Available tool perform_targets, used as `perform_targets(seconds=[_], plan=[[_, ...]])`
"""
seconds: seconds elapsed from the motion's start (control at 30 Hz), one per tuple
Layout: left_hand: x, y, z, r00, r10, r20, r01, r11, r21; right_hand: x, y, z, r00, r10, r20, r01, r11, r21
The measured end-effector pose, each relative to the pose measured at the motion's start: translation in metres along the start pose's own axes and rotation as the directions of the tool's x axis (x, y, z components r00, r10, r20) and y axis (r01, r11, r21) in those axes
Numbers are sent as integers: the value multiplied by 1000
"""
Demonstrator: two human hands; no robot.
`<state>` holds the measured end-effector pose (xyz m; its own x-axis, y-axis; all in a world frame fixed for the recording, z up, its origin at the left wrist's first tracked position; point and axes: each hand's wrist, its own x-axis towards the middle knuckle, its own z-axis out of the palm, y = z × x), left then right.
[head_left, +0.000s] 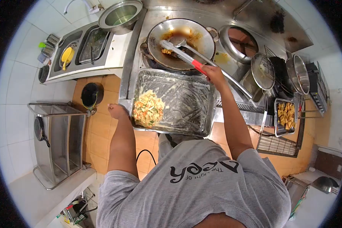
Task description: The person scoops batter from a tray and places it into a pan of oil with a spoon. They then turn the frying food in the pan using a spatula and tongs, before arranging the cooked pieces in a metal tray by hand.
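Note:
My right hand (215, 77) is wrapped round the red grip of metal tongs (184, 56). The tongs' head reaches into a large wok (204, 40), touching or just above orange-brown fried pieces (166, 51) by its inner side. A long-handled ladle or skimmer (224, 71) lies across the wok's rim, its head in the pan. Left of the metal tray (186, 102), my left hand (117, 111) is held with curled fingers, and nothing shows in it. A heap of battered chopped vegetables (149, 109) sits in the tray's left half; pale batter smears the rest.
A pot of liquid (121, 17) stands back left, beside the sink (70, 53) with a yellow pan (67, 57). At right are a strainer (263, 71), a steel bowl (298, 74) and a tray of fried pieces (286, 116). A black bucket (92, 95) is on the floor.

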<state>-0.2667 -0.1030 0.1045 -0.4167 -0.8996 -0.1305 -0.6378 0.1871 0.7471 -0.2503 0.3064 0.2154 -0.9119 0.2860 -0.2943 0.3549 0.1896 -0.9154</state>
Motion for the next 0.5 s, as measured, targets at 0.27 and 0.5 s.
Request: perform_targets(seconds=[0.27,0.5], plan=[[3,-4,4,1000,-13,0,13,1000,1,19,14,11,981,-160,-108,129,961,-246],[5,-7,6,999,24,-29,-25,999,-24,-2,3,-4,951,-308,-22,257,830,-495]])
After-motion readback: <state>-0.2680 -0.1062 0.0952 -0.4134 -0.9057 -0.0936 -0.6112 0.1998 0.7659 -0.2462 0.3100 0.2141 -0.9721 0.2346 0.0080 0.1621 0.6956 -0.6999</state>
